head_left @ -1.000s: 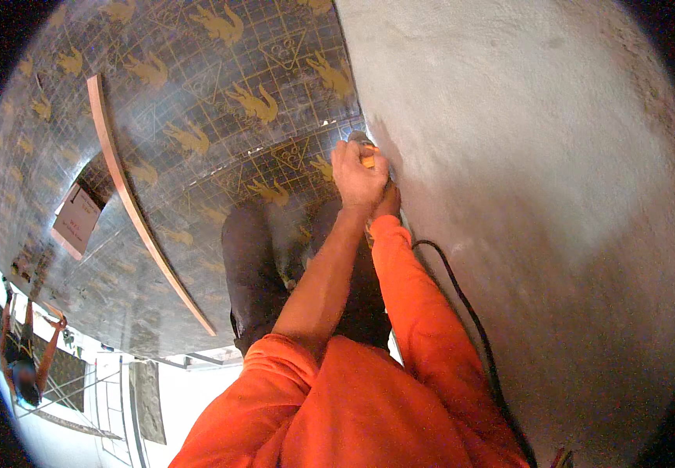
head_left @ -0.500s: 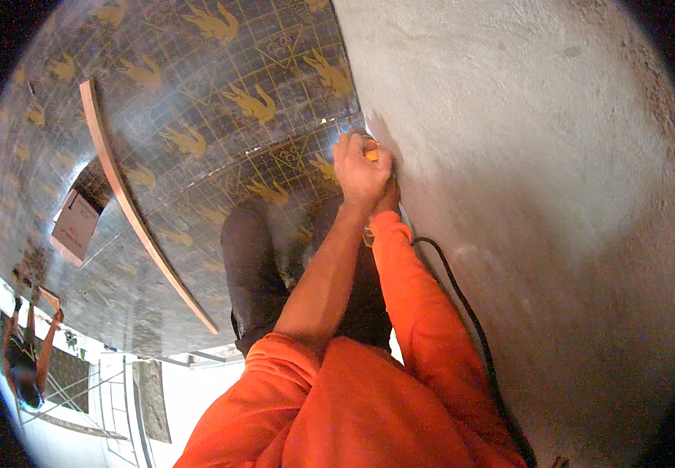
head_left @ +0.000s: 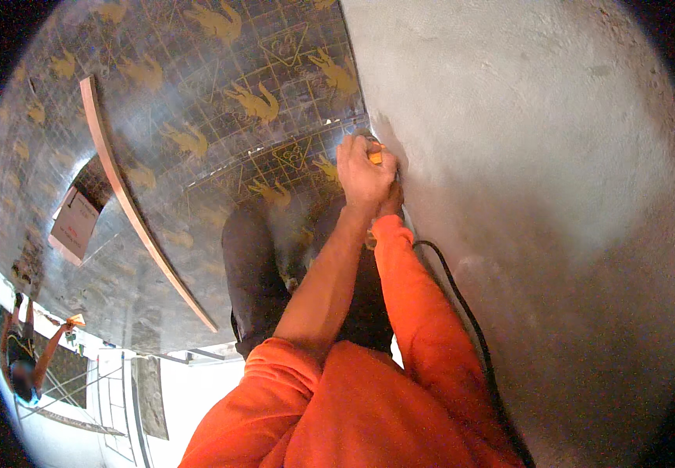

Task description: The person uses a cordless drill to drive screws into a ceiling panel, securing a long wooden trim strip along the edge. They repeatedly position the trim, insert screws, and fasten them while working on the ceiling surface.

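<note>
My left hand (head_left: 362,178) is closed on a corded power tool (head_left: 375,157), of which only a small orange-yellow part shows between the fingers. My right hand (head_left: 391,201) sits close behind, at the same tool; most of its fingers are hidden by the left hand and wrist. The tool's kind is hidden by my hands. A small bluish-white glow shows just beyond the left fingers. Both hands are where the dark, yellow-printed panel (head_left: 236,168) meets the rough grey plaster wall (head_left: 524,179). My dark-trousered legs are bent beneath my arms.
A black cord (head_left: 462,300) runs along the wall beside my right arm. A long wooden strip (head_left: 128,199) lies on the panel at left, near a cardboard box (head_left: 75,225) beside a dark opening. At the lower left, another person's arm (head_left: 47,355) reaches up near metal scaffolding (head_left: 111,402).
My hands and the tool have shifted very slightly to the right in the picture, as have nearby panel edges. At the lower left, the other person's hand and the light-coloured piece there have moved.
</note>
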The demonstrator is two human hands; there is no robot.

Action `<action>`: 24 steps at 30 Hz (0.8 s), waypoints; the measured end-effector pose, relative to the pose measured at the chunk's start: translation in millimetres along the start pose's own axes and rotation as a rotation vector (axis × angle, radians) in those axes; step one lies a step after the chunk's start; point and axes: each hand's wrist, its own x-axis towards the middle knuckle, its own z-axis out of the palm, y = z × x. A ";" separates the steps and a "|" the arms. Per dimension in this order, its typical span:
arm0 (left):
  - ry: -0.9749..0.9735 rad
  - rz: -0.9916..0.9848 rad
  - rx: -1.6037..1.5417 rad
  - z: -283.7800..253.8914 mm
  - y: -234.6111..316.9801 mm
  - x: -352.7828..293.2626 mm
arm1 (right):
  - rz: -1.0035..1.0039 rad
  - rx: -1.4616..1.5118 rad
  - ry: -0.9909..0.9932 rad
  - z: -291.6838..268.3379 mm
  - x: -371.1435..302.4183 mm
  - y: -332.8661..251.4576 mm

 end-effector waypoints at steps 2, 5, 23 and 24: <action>0.005 -0.066 -0.054 -2.1 -3.1 -0.2 | -0.034 -0.034 0.007 -0.4 -1.0 -1.4; 0.019 -0.020 0.007 -1.0 -5.2 0.7 | -0.026 0.174 0.066 9.5 2.9 -0.4; -0.099 0.081 0.082 1.2 -0.3 6.9 | -0.097 -0.001 0.045 11.5 5.9 7.7; -0.090 0.078 0.086 3.4 2.6 6.5 | -0.111 0.021 0.055 13.1 7.9 11.5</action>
